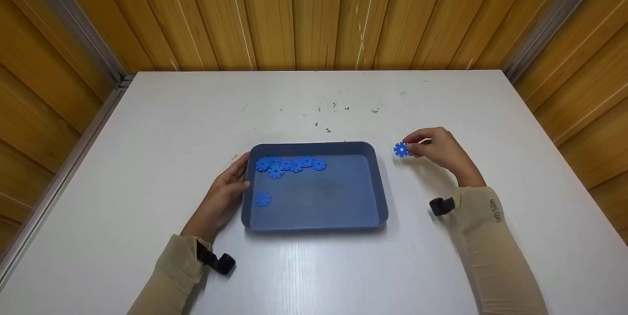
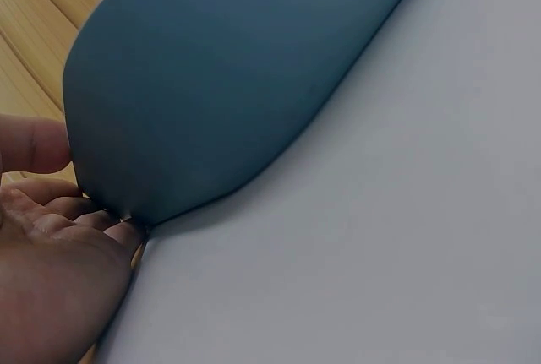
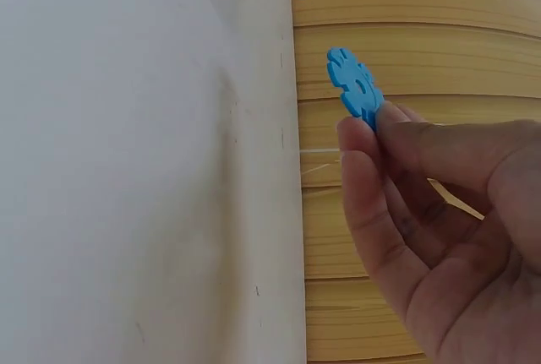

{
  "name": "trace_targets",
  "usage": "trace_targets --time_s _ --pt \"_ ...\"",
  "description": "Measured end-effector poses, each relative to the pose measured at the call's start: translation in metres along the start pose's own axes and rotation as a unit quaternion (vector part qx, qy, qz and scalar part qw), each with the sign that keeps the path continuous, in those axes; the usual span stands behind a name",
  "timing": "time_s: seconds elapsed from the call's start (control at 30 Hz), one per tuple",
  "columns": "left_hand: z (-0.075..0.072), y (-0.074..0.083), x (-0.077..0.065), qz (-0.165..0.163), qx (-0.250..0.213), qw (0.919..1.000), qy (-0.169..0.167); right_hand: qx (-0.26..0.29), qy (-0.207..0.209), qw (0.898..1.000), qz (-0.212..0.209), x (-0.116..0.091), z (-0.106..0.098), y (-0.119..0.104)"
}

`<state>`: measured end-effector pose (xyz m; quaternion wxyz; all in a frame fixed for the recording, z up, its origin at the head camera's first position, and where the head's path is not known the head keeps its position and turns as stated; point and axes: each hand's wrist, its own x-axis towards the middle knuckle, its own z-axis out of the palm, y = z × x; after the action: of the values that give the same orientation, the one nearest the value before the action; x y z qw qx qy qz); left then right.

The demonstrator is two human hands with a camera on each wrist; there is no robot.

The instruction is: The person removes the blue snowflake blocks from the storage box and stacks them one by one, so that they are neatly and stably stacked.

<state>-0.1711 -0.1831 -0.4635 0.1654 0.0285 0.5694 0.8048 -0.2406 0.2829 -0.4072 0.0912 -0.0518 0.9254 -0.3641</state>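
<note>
A blue-grey rectangular tray [image 1: 314,230] stands on the white table, with several blue notched discs [image 1: 297,165] overlapping in a row along its far left side. One more blue disc [image 1: 263,199] lies apart near the tray's left wall. My left hand [image 1: 223,197] holds the tray's left side, thumb near the rim; the left wrist view shows its fingers against the outer wall [image 2: 211,85]. Right of the tray and above the table, my right hand [image 1: 436,150] pinches a single snowflake-like blue disc [image 3: 355,85] between thumb and fingertips.
The white table [image 1: 171,123] has dark scuff marks beyond the tray. Wood-patterned panels [image 1: 314,15] rise behind it and at both sides, with grey metal strips in the corners. A black camera mount [image 1: 218,261] sits on each wrist.
</note>
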Motion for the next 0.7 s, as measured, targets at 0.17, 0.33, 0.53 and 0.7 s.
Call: trace_targets --time_s 0.17,0.33,0.53,0.7 --pt "0.000 0.000 0.001 0.000 -0.003 1.0000 0.000 -0.010 -0.008 1.000 0.027 0.001 -0.003 0.007" --pt "0.000 -0.002 0.001 0.002 -0.001 1.0000 0.003 -0.011 -0.022 0.999 0.043 0.002 -0.003 0.013" --pt "-0.001 -0.002 0.001 0.002 0.013 0.9999 0.007 -0.017 -0.023 0.999 0.031 0.002 -0.003 0.020" --pt "0.001 -0.002 0.002 -0.001 0.016 0.9998 0.011 -0.021 -0.029 0.999 0.035 0.002 -0.005 0.023"
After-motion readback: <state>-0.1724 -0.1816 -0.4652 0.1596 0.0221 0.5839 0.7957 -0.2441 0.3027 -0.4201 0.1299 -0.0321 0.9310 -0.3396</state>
